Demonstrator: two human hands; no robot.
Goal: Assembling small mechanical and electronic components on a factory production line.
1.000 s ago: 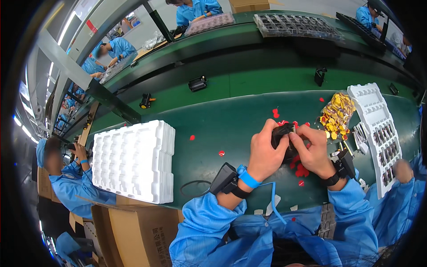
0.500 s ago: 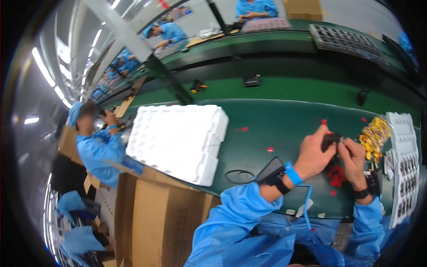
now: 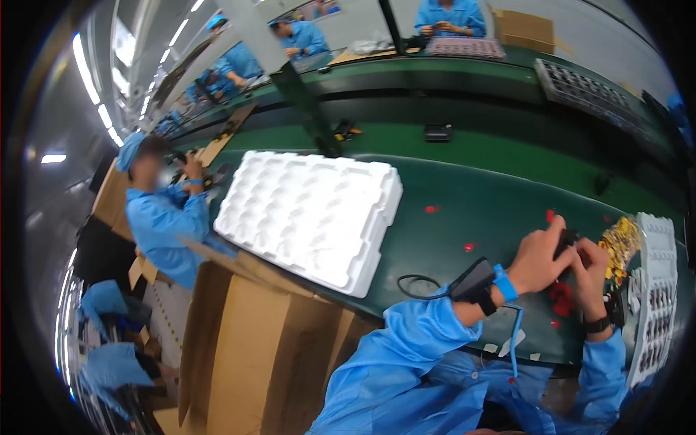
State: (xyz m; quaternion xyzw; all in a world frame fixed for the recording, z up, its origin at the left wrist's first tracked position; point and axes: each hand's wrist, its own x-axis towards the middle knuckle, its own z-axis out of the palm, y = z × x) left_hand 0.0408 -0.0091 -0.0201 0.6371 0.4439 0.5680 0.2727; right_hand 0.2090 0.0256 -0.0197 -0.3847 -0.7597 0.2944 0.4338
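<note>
My left hand (image 3: 538,259) grips a small black part (image 3: 566,243) above the green work mat, fingers wrapped round it. Against its near right side, the fingers of my right hand (image 3: 591,267) are pinched together; their tips are partly hidden. The part's exact kind does not show. Below both hands lies a cluster of small red pieces (image 3: 560,298). A blue strap (image 3: 505,283) and a dark wrist-worn device (image 3: 475,280) sit on my left wrist, and a black band (image 3: 598,325) circles my right one.
Right of my hands are a pile of yellow parts (image 3: 620,245) and a white tray (image 3: 657,290) with dark pieces. Left stand a large white foam tray (image 3: 308,217) and an open cardboard box (image 3: 254,341). A co-worker (image 3: 163,210) works at the far left.
The view has swung, so the bench and foam tray appear shifted right. My hands stay together at the black part, with the right fingers now closer to the left ones.
</note>
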